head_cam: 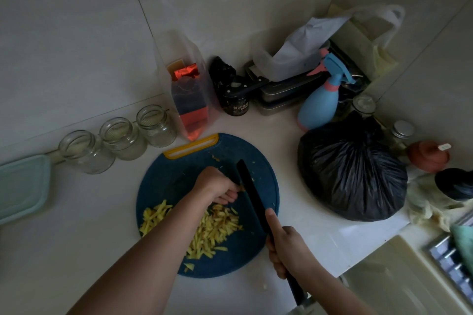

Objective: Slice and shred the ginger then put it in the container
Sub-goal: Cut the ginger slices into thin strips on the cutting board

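A person shreds ginger at a pale kitchen counter (294,161), seen from above, with clutter banked against the tiled corner from twelve to three o'clock: a tied black rubbish bag (352,174), a blue spray bottle (320,105) and a stack of metal trays (284,92). Centre frame lies a round dark-blue cutting board (179,174) with a yellow handle slot at its twelve o'clock edge. At nine o'clock, partly out of frame, sits a pale green lidded container (23,184), judged the likely destination; three empty glass jars (120,138) line the wall beyond it at ten o'clock. A heap of shredded ginger (215,227) covers the board's six to seven o'clock quarter, partly hidden under the forearm. The left hand (216,184), fingers curled tight, pins a small remaining ginger piece (242,188) near the board's centre; only a sliver of it shows at the fingertips. The right hand (288,248) is closed around the handle of a black knife (252,194), forefinger laid along the spine. The blade's long axis runs from five o'clock up to twelve, and it stands just beside the left fingertips, on their three o'clock side. The uncut piece thus lies directly between blade and knuckles, and the next cut appears to call for short strokes close to the fingers, where a slip is the plain risk. The shredding looks nearly complete; nothing has yet gone to the container
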